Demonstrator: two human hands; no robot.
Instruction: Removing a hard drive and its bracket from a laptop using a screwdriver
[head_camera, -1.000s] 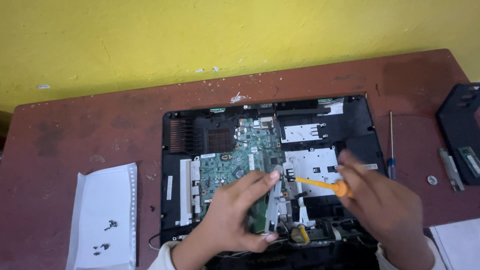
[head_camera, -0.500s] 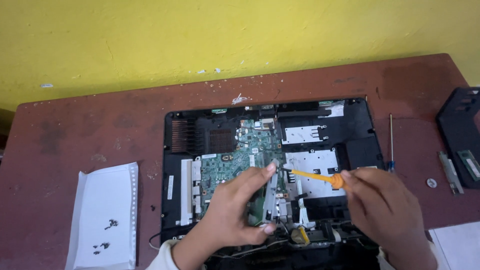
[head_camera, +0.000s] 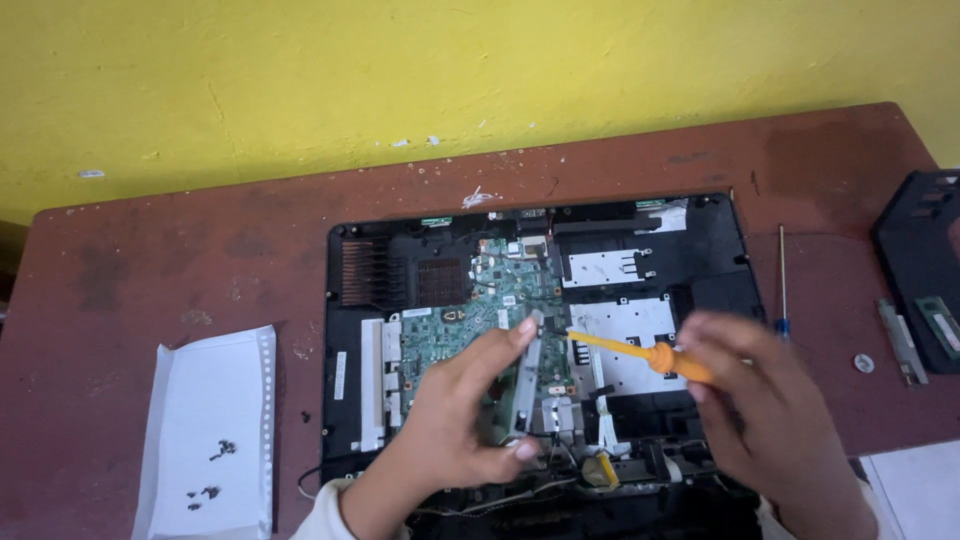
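An orange-handled screwdriver (head_camera: 640, 353) is gripped by the right hand (head_camera: 770, 420) while a metal bracket (head_camera: 526, 385) is pinched by the left hand (head_camera: 455, 425) over an opened laptop (head_camera: 700, 240) on the worktop (head_camera: 180, 270).

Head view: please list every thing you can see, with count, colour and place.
opened laptop base: one, black, table centre
circuit board: one, green, inside the base
metal bracket: one, grey, gripped by left hand
orange screwdriver: one, in right hand, tip at the bracket
paper sheet: one, white, left, bearing small dark screws
thin screwdriver: one, blue-handled, right of base
black part: one, right edge
table: one, reddish-brown
left hand: one
right hand: one
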